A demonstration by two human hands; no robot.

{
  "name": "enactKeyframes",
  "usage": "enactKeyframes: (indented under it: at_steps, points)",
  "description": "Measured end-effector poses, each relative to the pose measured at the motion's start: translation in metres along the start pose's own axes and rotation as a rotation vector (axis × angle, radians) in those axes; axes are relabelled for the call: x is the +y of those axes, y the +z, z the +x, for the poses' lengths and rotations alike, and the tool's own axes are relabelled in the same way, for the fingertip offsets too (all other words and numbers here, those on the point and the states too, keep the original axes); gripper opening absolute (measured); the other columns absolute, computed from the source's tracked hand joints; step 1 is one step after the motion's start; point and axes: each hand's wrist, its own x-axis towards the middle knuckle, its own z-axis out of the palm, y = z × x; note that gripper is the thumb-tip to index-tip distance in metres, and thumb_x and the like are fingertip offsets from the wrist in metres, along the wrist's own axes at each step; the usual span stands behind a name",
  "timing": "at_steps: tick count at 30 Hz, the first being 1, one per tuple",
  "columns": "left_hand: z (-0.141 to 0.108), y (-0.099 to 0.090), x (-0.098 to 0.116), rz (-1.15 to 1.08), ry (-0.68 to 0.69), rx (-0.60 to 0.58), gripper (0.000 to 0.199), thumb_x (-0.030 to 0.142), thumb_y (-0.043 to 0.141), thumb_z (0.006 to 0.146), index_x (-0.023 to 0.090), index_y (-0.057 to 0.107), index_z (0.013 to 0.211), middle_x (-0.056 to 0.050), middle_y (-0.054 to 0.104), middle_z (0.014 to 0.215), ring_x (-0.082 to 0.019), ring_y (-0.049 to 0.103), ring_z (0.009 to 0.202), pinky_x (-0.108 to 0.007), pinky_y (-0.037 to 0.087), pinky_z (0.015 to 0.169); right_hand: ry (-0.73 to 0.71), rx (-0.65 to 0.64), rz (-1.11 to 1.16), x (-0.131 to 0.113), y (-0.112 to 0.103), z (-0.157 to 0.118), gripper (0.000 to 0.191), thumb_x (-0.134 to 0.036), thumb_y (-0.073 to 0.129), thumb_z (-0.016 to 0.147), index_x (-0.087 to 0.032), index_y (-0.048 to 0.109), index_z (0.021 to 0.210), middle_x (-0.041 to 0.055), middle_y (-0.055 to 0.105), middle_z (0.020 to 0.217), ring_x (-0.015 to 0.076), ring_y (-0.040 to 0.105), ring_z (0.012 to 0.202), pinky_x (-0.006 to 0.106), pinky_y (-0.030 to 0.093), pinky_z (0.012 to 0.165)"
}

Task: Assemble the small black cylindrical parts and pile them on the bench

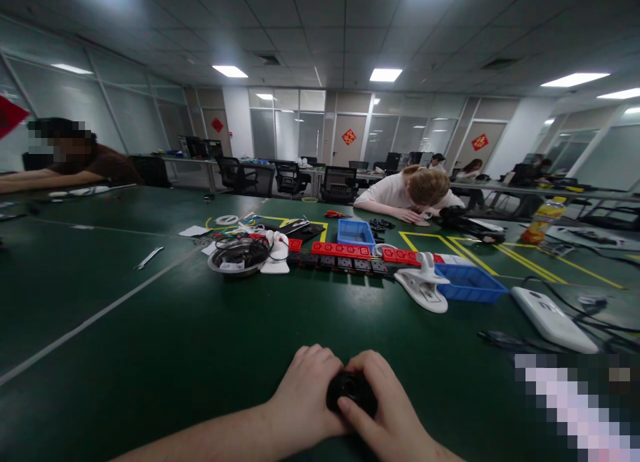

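A person's left hand (307, 392) and right hand (387, 399) meet over the table (190, 355), with a black rounded object (354, 385) between them, close to the table's near edge. The left grip curls against the object's left side; the right grip clasps it from the right, thumb across its near side. Well beyond the hands, a metal bowl (234, 271) of cables, red sockets (341, 250), a white clip (424, 289) and a blue tray (473, 287) form a loose row.
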Motion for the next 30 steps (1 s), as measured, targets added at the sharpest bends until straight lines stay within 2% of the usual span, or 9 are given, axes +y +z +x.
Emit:
enactKeyframes:
  at_steps: [5,9,12,16,19,22,24,27,30]
  points:
    - [0.001,-0.002,-0.001,-0.015,0.101,-0.087,0.031,0.039,0.070,0.059,0.018,0.052,0.072,0.001,0.055,0.074,-0.018,0.049,0.073,-0.029,0.036,0.067,-0.069,-0.024,0.014,-0.006,-0.006,-0.003,0.025,-0.012,0.046,0.066,-0.018,0.054,0.089,0.0058,0.052,0.085,0.0199,0.050,0.079,0.035,0.043,0.069]
    - [0.001,-0.008,-0.002,-0.034,0.263,-0.203,0.029,0.038,0.073,0.062,0.018,0.054,0.071,0.004,0.056,0.074,-0.015,0.052,0.075,-0.026,0.036,0.070,-0.237,-0.085,0.015,-0.010,-0.012,-0.006,0.031,-0.012,0.042,0.062,-0.019,0.058,0.088,0.0054,0.054,0.084,0.0194,0.049,0.078,0.034,0.042,0.068]
    - [0.002,-0.010,-0.003,-0.049,0.319,-0.237,0.027,0.038,0.073,0.065,0.019,0.056,0.071,0.004,0.058,0.075,-0.015,0.054,0.077,-0.026,0.036,0.071,-0.337,-0.110,-0.003,-0.013,-0.016,-0.006,0.030,-0.012,0.040,0.063,-0.020,0.060,0.085,0.0047,0.059,0.084,0.0195,0.049,0.078,0.035,0.041,0.069]
    - [0.003,-0.010,-0.005,-0.068,0.319,-0.242,0.029,0.040,0.073,0.064,0.019,0.057,0.075,0.003,0.060,0.081,-0.016,0.055,0.078,-0.027,0.036,0.073,-0.372,-0.112,-0.030,-0.017,-0.018,-0.006,0.029,-0.010,0.039,0.065,-0.021,0.060,0.082,0.0026,0.062,0.083,0.0187,0.050,0.077,0.036,0.040,0.071]
    - [0.002,-0.011,-0.003,-0.078,0.310,-0.232,0.029,0.040,0.072,0.064,0.019,0.056,0.078,0.003,0.059,0.080,-0.017,0.055,0.078,-0.028,0.037,0.073,-0.398,-0.101,-0.010,-0.016,-0.019,-0.006,0.030,-0.010,0.041,0.069,-0.023,0.060,0.089,0.0026,0.063,0.091,0.0189,0.052,0.082,0.036,0.041,0.075]
    - [-0.002,-0.014,0.003,-0.135,0.256,-0.184,0.048,0.041,0.073,0.059,0.022,0.052,0.098,0.000,0.057,0.093,-0.019,0.053,0.086,-0.030,0.039,0.076,-0.392,-0.050,0.015,-0.013,-0.019,-0.007,0.032,-0.016,0.044,0.075,-0.022,0.054,0.105,0.0061,0.059,0.101,0.0208,0.052,0.091,0.038,0.040,0.081]
    - [-0.005,-0.015,0.007,-0.163,0.186,-0.140,0.060,0.041,0.074,0.057,0.021,0.046,0.107,-0.003,0.053,0.102,-0.021,0.051,0.091,-0.033,0.040,0.079,-0.353,-0.016,0.005,-0.011,-0.018,-0.008,0.032,-0.021,0.046,0.078,-0.020,0.049,0.109,0.0078,0.058,0.100,0.0221,0.051,0.092,0.039,0.040,0.082]
    - [-0.009,-0.014,0.012,-0.130,0.085,-0.090,0.059,0.042,0.073,0.057,0.019,0.044,0.103,-0.005,0.050,0.102,-0.022,0.050,0.091,-0.036,0.040,0.081,-0.272,0.011,-0.041,-0.007,-0.014,-0.009,0.028,-0.032,0.048,0.081,-0.018,0.047,0.105,0.0081,0.056,0.094,0.0224,0.051,0.087,0.040,0.040,0.078]
    - [-0.011,-0.010,0.014,-0.094,0.088,-0.072,0.062,0.050,0.074,0.049,0.018,0.046,0.094,-0.005,0.050,0.096,-0.023,0.049,0.086,-0.039,0.040,0.078,-0.223,0.003,-0.096,-0.005,-0.010,-0.009,0.032,-0.045,0.048,0.081,-0.016,0.049,0.096,0.0076,0.055,0.087,0.0213,0.050,0.078,0.038,0.040,0.072]
